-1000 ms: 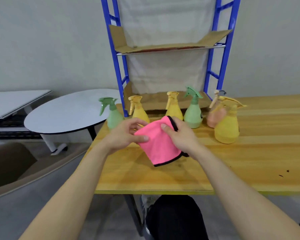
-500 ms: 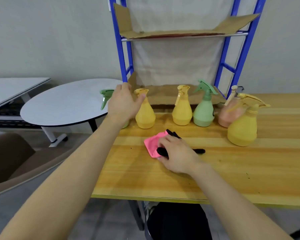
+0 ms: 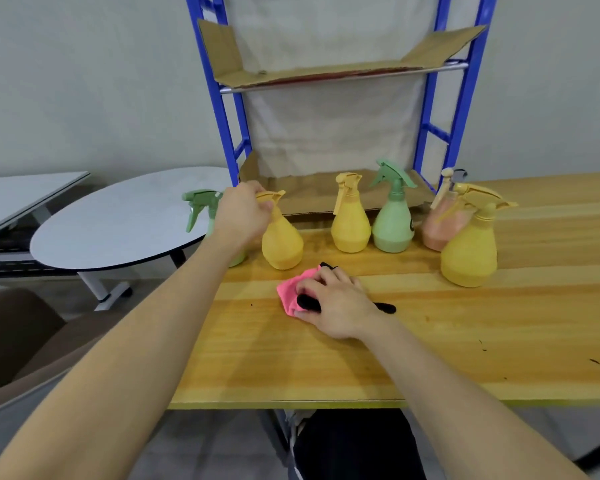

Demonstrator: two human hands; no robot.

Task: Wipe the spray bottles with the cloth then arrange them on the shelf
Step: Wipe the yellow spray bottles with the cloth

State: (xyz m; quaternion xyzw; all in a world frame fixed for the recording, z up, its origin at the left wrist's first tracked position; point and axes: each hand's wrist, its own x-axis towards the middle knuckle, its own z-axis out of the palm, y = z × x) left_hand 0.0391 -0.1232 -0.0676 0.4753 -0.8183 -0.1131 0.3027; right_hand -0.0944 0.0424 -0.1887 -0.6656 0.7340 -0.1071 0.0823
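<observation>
1. Left hand point(image 3: 243, 213), centre-left of the frame: I see its fingers curled round the neck of the near yellow bottle point(image 3: 282, 244), just under the trigger head. That bottle stands upright on the worktop point(image 3: 499, 323).
2. Right hand point(image 3: 336, 306), centre of the frame: its fingers are curled over the pink cloth point(image 3: 288, 294) and hold it bunched against the worktop. The cloth's black edging shows on both sides of the hand.
3. Pale green bottle point(image 3: 200, 209), left end of the row: upright at the worktop's left edge, its body largely hidden behind the left wrist.
4. Middle yellow bottle point(image 3: 349, 226): upright, right of the gripped one and apart from it.
5. Green bottle point(image 3: 392, 223): upright, just beside the middle yellow bottle.
6. Peach bottle point(image 3: 436, 228): upright, partly hidden behind the large yellow bottle point(image 3: 470, 251), which stands nearest me at the right end of the row.
7. Shelf point(image 3: 222, 98), upper centre: blue frame lined with cardboard on both tiers. I count no bottles on it; all six are on the worktop.
8. Round white table point(image 3: 118, 223), left of the frame, beside the worktop.
</observation>
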